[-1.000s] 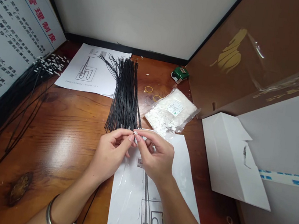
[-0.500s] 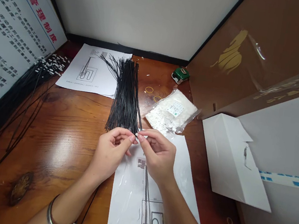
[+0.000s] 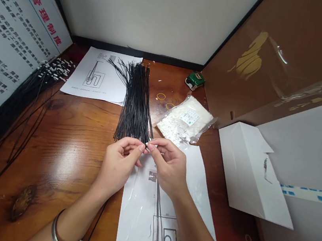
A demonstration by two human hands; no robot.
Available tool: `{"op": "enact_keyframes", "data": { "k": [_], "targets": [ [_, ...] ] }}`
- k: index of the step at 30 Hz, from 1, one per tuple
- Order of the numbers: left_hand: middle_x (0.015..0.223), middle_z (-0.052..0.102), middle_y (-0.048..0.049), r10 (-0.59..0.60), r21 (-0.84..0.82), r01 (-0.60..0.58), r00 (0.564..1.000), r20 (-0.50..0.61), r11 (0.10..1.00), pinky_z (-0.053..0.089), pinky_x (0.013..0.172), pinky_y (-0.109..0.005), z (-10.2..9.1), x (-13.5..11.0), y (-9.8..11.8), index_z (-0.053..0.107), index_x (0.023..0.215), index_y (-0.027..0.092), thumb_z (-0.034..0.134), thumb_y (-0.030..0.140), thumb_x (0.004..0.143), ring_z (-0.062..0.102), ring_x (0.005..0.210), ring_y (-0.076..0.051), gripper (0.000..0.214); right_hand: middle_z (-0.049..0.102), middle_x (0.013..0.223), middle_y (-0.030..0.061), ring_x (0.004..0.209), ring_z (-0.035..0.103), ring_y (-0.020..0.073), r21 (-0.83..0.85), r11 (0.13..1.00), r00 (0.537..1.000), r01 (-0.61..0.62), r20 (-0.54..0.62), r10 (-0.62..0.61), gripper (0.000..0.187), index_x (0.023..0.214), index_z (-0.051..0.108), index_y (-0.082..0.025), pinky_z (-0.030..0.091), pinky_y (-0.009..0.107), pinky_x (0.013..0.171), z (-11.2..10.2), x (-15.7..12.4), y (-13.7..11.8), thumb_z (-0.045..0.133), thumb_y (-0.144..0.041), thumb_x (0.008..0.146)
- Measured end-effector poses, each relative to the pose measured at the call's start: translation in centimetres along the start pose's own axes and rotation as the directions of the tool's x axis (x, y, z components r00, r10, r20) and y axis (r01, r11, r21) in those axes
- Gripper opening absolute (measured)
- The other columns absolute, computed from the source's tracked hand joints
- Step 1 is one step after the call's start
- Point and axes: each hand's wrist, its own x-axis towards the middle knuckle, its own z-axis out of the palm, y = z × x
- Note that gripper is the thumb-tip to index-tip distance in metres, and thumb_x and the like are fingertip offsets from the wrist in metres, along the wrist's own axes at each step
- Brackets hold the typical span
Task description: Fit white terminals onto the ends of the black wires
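Observation:
My left hand (image 3: 122, 161) is closed in a pinch on a black wire, its fingertips at the near end of a wire bundle. A loose black wire (image 3: 94, 227) runs down from below this hand toward the bottom edge. My right hand (image 3: 169, 163) pinches a small white connector (image 3: 146, 145), mostly hidden by the fingers. The fingertips of both hands nearly meet. Just beyond them lies the thick bundle of black wires (image 3: 136, 101). Under my hands is a printed wiring drawing (image 3: 135, 220) in a clear sleeve.
A clear bag of white connectors (image 3: 178, 123) lies right of the bundle, with a green tape measure (image 3: 195, 80) behind it. Several wires with white ends (image 3: 56, 69) rest at left. Another drawing sheet (image 3: 77, 77) lies at the back. A white folded box (image 3: 249, 176) stands at right.
My right hand has shifted very slightly left, toward the left fingertips. Both hands keep their pinch, and the other things stay in place.

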Motion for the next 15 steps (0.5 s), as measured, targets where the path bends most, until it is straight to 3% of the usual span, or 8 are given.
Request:
{"op": "enact_keyframes", "data": {
  "k": [5, 11, 15],
  "targets": [
    [0.070, 0.070, -0.0022, -0.031, -0.005, 0.031, 0.999, -0.024, 1.000, 0.050, 0.049, -0.019, 0.08, -0.06, 0.04, 0.065, 0.076, 0.013, 0.069, 0.026, 0.076, 0.059, 0.051, -0.008, 0.014, 0.067, 0.077, 0.0000, 0.068, 0.065, 0.0111, -0.009, 1.000, 0.999, -0.014, 0.046, 0.014, 0.002, 0.080, 0.064, -0.021, 0.053, 0.024, 0.060, -0.13, 0.07, 0.05, 0.064, -0.021, 0.082],
    [0.067, 0.069, -0.0036, -0.044, -0.029, 0.043, 0.999, -0.032, 0.999, 0.056, 0.054, -0.023, 0.32, -0.16, -0.12, 0.065, 0.075, 0.012, 0.070, 0.026, 0.075, 0.068, 0.066, -0.016, 0.014, 0.066, 0.077, 0.0015, 0.066, 0.064, 0.0114, 0.011, 0.999, 0.996, -0.043, 0.073, 0.042, 0.005, 0.078, 0.062, -0.020, 0.054, 0.025, 0.059, -0.29, 0.20, 0.00, 0.064, -0.023, 0.081],
    [0.067, 0.069, -0.0038, -0.051, -0.022, 0.051, 0.998, -0.032, 0.998, 0.056, 0.055, -0.022, 0.41, -0.19, -0.09, 0.065, 0.074, 0.012, 0.070, 0.025, 0.074, 0.067, 0.065, -0.015, 0.014, 0.064, 0.079, 0.0023, 0.062, 0.061, 0.0103, 0.012, 0.997, 0.992, -0.077, 0.102, 0.075, 0.008, 0.076, 0.060, -0.019, 0.051, 0.023, 0.051, -0.49, 0.33, -0.08, 0.064, -0.026, 0.080]
  ]
}}
